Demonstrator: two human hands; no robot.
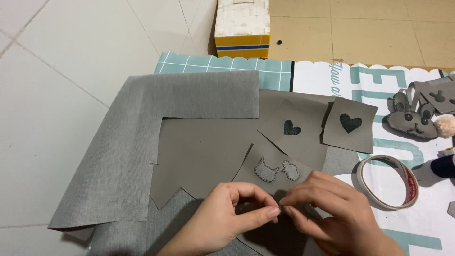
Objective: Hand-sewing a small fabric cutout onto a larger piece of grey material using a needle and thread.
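Left hand [227, 215]: palm turned inward, thumb and forefinger pinched on the lower edge of a small grey square [272, 173]. Right hand [332, 208]: knuckles up, fingertips closed on the same edge, touching the left thumb; what lies between the fingertips is too small to tell.

Small grey square: matte, leather-like, tilted, bearing two stitched animal-shaped outlines side by side. It lies at the near middle of the floor mat, on the larger sheets.

Large grey sheet [118, 151]: woven textured face, one corner folded over to show a smooth taupe underside [204, 151], edge cut in zigzag notches.

Two heart squares [293, 127] [350, 124]: same matte grey, each with a dark heart cut-out, just beyond the hands.

Tape roll [389, 182]: white ring, red inner core, flat, right of the hands.

Rabbit-face piece [411, 118]: grey, padded, stitched features, far right, by a cream pompom [445, 125].

Mat [303, 76]: teal and white, scalloped edge, on the tiled floor [61, 71].

Box [242, 23]: white, yellow and blue bands, upright beyond the mat.
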